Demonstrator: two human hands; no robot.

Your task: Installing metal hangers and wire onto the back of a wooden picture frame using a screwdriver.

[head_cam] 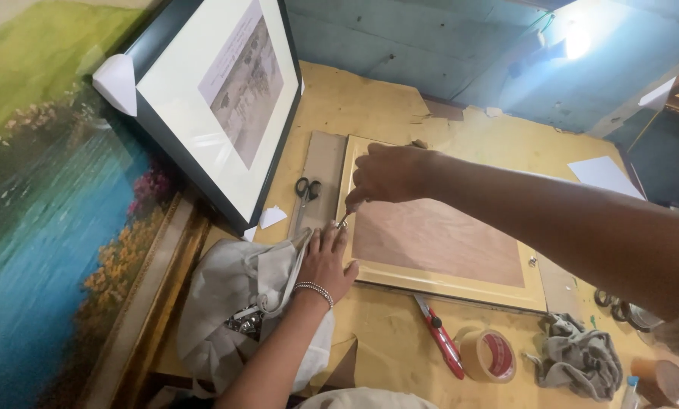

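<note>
metal tool (pixel 345 219) in right hand (pixel 385 174) points down-left at frame (pixel 445 284).

Black scissors (pixel 307 189) lay near the table's (pixel 370 106) left edge. A red cutter (pixel 439 335), a tape roll (pixel 489 354) and a grey rag (pixel 579 362) sat by the front edge. A framed picture (pixel 222 98) leaned at the left.

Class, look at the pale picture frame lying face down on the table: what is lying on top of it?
On the picture frame lies a brown backing board; the left hand presses its edge. Whatever is beneath the board is hidden.
</note>
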